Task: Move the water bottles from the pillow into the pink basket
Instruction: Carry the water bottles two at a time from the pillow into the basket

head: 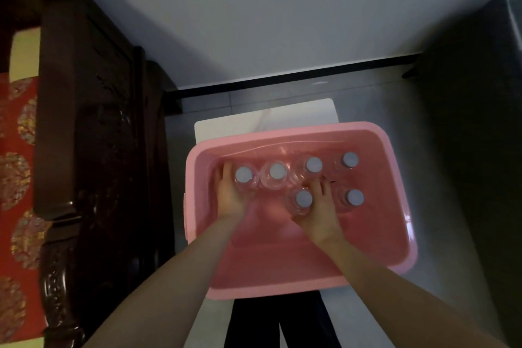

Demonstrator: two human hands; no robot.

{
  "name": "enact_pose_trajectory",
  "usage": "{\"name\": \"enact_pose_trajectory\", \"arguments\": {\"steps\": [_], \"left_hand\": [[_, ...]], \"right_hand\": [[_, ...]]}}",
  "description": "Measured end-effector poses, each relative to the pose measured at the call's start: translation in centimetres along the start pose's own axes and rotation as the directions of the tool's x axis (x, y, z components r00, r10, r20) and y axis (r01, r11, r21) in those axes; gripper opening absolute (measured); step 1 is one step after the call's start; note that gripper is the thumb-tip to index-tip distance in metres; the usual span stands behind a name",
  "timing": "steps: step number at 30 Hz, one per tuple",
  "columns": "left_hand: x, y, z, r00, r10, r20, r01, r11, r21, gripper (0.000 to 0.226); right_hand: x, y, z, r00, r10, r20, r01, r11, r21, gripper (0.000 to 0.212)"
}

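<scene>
- The basket [271,268] is sitting on a flat board [265,118], which is sticking out behind it.
- Six bottles are standing upright in the far half of the basket, four in a back row and two in front.
- The left hand [230,195] is reaching into the basket and curling round the far-left bottle [243,174], at the left end of the back row.
- The right hand [320,212] is gripping the near-left bottle [304,198], in front of the back row.
- The near-right bottle [355,197] is standing just right of that hand.
- A wooden frame [93,121] is standing left of the basket, with a cushion [17,178] lying beyond it.
</scene>
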State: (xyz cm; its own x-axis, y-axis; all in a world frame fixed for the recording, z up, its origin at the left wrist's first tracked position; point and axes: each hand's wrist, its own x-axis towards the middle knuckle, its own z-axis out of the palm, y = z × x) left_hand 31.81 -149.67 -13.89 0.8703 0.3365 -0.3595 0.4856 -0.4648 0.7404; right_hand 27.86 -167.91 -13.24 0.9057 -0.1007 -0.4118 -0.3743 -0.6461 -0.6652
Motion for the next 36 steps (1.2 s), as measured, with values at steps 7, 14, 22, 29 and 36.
{"name": "enact_pose_trajectory", "arguments": {"steps": [7, 14, 22, 29, 36], "left_hand": [[0.3, 0.7, -0.5, 0.994, -0.083, 0.076, 0.088, 0.994, -0.064, 0.066], [-0.5, 1.4, -3.2, 0.965, 0.259, 0.038, -0.261, 0.964, 0.048, 0.041], [-0.7, 1.7, -3.7, 0.921, 0.387, 0.044, -0.39, 0.918, 0.079, 0.023], [-0.8, 2.1, -3.6, 0.927, 0.369, 0.061, -0.374, 0.918, 0.134, 0.018], [-1.2, 4.3, -5.3, 0.919, 0.31, 0.245, -0.366, 0.901, 0.234, 0.049]], "right_hand": [[-0.7, -0.5, -0.7, 1.0, -0.024, -0.003, 0.024, 0.999, -0.047, 0.077], [-1.8, -1.6, -4.0, 0.958, -0.284, -0.027, 0.271, 0.936, -0.225, 0.037], [-1.4, -2.0, -6.0, 0.952, -0.288, 0.103, 0.306, 0.897, -0.319, 0.028], [-1.2, -2.3, -6.3, 0.958, -0.235, 0.167, 0.283, 0.876, -0.39, 0.03], [-1.8, -5.3, -9.0, 0.944, -0.319, 0.087, 0.328, 0.868, -0.374, 0.047]]}}
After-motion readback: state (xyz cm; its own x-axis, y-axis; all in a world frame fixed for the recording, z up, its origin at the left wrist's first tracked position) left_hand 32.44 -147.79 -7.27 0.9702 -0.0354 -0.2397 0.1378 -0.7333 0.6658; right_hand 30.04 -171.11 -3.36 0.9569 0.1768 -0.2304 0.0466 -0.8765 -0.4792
